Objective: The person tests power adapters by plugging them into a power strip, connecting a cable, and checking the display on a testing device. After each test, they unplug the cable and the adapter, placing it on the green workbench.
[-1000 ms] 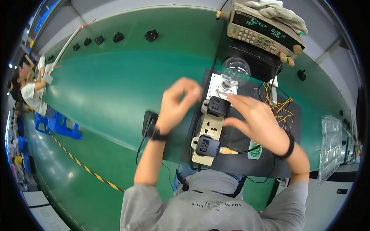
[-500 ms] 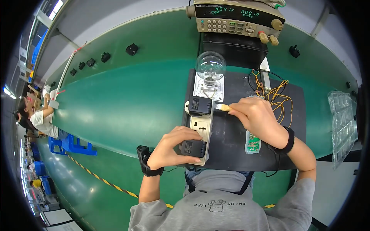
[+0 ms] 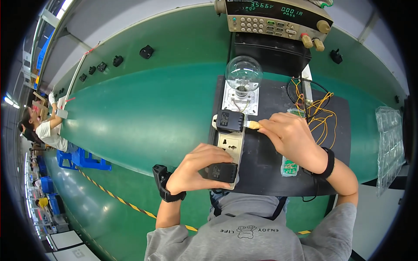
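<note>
My left hand (image 3: 197, 170) grips a black power adapter (image 3: 222, 172), thumb on its near side and fingers on its far side. That adapter sits on the near end of a white power strip (image 3: 230, 146). On the strip's far end is a second black power adapter (image 3: 230, 121). Between finger and thumb, my right hand (image 3: 292, 135) pinches a pale yellow cable plug (image 3: 253, 125). The plug's metal end meets the right side of the far adapter; how deep it sits, I cannot tell.
A clear bulb (image 3: 244, 74) stands on a white socket base beyond the strip. Behind is a bench meter (image 3: 278, 21) on a black box. Yellow wires (image 3: 324, 113) and a green circuit board (image 3: 289, 167) lie rightward. A clear plastic tray (image 3: 389, 150) is far right.
My right hand has brought the plug closer to the far adapter, so less of its metal end shows. The meter's reading has dropped. The whole view has shifted slightly.
</note>
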Demonstrator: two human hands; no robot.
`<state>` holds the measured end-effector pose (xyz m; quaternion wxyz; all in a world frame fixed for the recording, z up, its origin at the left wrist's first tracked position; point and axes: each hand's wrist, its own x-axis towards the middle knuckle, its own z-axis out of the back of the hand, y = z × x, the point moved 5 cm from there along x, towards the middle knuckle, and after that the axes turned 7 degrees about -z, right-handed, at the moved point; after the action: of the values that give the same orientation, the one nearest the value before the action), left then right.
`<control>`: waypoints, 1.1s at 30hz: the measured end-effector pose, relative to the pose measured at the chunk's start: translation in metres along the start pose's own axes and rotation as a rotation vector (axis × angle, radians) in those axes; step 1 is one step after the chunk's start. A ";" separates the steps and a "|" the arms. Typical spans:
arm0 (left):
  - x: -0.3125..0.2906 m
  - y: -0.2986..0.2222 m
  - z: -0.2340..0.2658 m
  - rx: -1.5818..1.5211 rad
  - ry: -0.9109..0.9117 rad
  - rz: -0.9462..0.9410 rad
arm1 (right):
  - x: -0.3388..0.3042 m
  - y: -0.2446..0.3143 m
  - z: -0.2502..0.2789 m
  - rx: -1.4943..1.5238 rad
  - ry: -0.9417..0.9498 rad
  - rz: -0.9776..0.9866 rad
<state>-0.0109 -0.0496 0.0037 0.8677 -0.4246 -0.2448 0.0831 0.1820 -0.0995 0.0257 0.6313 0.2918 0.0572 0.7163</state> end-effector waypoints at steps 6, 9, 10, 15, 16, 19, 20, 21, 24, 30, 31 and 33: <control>-0.003 0.002 -0.004 -0.027 -0.025 -0.013 | 0.003 0.006 -0.005 -0.089 0.028 0.039; -0.001 -0.001 -0.001 -0.122 -0.068 -0.038 | 0.002 -0.002 -0.002 -0.091 0.061 0.013; -0.001 -0.003 0.002 -0.214 -0.116 -0.052 | 0.003 -0.002 0.005 -0.107 0.064 0.017; -0.014 0.019 0.067 -0.054 -0.778 -0.182 | 0.014 -0.048 0.061 -0.134 -0.125 -0.211; 0.002 0.040 0.078 0.186 -0.779 -0.052 | 0.015 -0.075 0.075 -0.199 -0.161 -0.327; 0.011 0.128 0.090 0.203 -0.879 0.303 | 0.017 -0.170 0.108 -0.388 -0.236 -0.682; 0.017 0.145 0.095 0.342 -0.847 0.367 | 0.015 -0.209 0.117 -0.377 -0.227 -0.799; 0.030 0.156 0.099 0.366 -0.797 0.379 | 0.008 -0.247 0.124 -0.361 -0.249 -0.813; 0.061 0.187 0.104 0.323 -0.815 0.359 | -0.007 -0.355 0.119 -0.352 -0.210 -0.846; 0.073 0.185 0.114 0.500 -0.933 0.541 | 0.029 -0.359 0.102 -0.371 -0.195 -1.092; 0.069 0.190 0.116 0.456 -0.986 0.549 | 0.037 -0.356 0.100 -0.453 -0.143 -1.051; 0.069 0.197 0.117 0.449 -1.013 0.539 | 0.035 -0.363 0.103 -0.396 -0.187 -0.992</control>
<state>0.0038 0.1790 -0.0642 0.6601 -0.1862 -0.4873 0.5404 0.5473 -0.0250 -0.0412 0.9390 0.1678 -0.0042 0.3003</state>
